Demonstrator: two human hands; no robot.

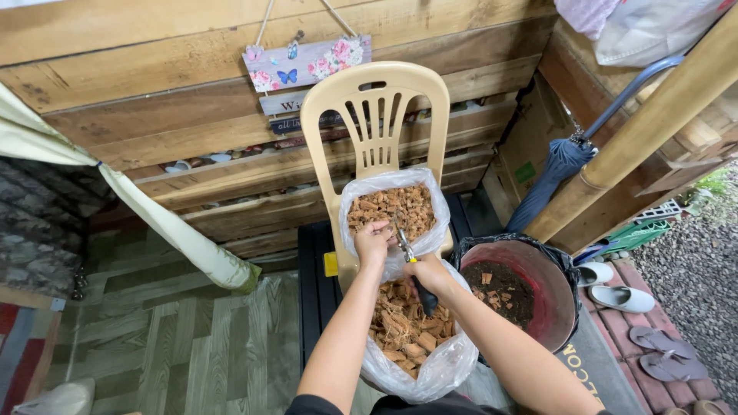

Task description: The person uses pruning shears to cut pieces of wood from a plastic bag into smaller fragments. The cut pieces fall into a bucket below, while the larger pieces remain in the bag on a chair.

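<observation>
My left hand pinches a small brown husk chip over the far clear plastic bag, which is full of brown husk chips and sits on a beige plastic chair. My right hand grips black-handled shears, their blades pointing up toward the chip in my left fingers. A second clear plastic bag of larger husk chips rests close to me, under both forearms.
A red bucket lined with black plastic holds dark soil and a few chips, right of the bags. A folded blue umbrella leans on a bamboo post. Slippers lie at right. A wooden plank wall stands behind the chair.
</observation>
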